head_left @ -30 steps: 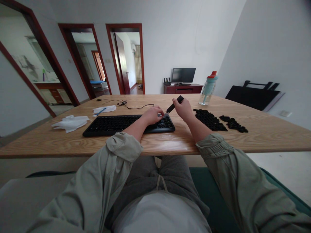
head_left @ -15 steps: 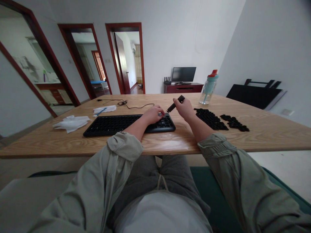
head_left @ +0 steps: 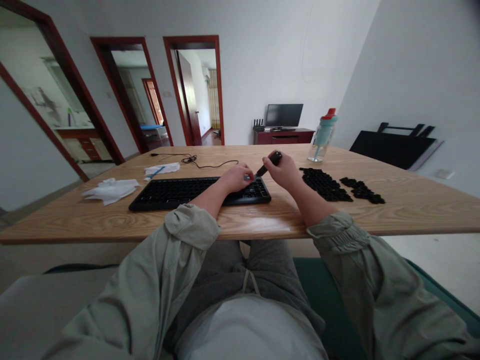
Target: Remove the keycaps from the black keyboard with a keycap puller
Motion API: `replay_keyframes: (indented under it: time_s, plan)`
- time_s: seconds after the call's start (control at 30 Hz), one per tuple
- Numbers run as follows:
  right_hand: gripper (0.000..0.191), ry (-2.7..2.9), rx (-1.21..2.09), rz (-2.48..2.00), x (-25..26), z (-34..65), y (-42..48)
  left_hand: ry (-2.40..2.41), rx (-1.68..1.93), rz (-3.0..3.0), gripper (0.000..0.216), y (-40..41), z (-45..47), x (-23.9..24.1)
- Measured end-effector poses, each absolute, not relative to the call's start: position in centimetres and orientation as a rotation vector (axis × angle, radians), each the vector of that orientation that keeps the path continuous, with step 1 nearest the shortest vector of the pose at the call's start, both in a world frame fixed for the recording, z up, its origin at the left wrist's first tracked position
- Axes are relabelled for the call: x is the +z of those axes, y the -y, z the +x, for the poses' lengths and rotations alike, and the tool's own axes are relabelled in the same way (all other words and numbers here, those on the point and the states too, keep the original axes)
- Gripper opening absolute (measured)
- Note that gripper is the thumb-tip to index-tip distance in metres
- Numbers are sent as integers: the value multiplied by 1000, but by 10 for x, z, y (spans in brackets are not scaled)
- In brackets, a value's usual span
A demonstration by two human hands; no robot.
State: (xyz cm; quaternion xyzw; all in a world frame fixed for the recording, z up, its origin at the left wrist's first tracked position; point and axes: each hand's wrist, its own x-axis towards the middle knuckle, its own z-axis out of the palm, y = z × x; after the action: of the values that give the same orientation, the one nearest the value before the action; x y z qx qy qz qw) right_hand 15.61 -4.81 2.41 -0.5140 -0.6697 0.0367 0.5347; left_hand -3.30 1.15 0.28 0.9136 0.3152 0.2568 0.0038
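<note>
A black keyboard [head_left: 168, 192] lies on the wooden table in front of me. My left hand [head_left: 238, 178] rests over its right part, fingers bent and closed; a small grey spot shows at the fingers, and what they hold, if anything, I cannot make out. My right hand [head_left: 283, 169] is closed round a slim black stick-like tool [head_left: 264, 169], slanting down to the left. Its lower tip is at the keyboard's upper right edge, close to my left fingertips. Loose black keycaps [head_left: 324, 185] lie in a patch right of my right hand.
A smaller keycap group [head_left: 363, 191] lies farther right. Behind stands a clear bottle [head_left: 322, 137] with a red lid. A coiled black cable [head_left: 191, 159] lies behind the keyboard. White tissues [head_left: 110, 191] and a blue stick [head_left: 155, 172] on another tissue lie at left.
My right hand has shifted slightly left and down, bringing the black tool lower and its tip nearer my left fingers. My left hand and the keyboard are nearly unmoved.
</note>
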Motion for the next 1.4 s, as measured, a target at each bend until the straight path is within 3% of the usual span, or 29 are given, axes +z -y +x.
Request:
replay_keyframes:
  time_s: [0.33, 1.1, 1.4]
  plan:
    - [37, 1491, 64, -1298, 23, 157, 41, -1033, 775, 2855, 19, -12, -33, 3]
    - [26, 1603, -36, -1195, 17, 153, 54, -1111, 543, 2957, 20, 1, -27, 14]
    - [33, 1546, 64, -1173, 11, 151, 45, -1225, 613, 2943, 24, -1, -27, 9]
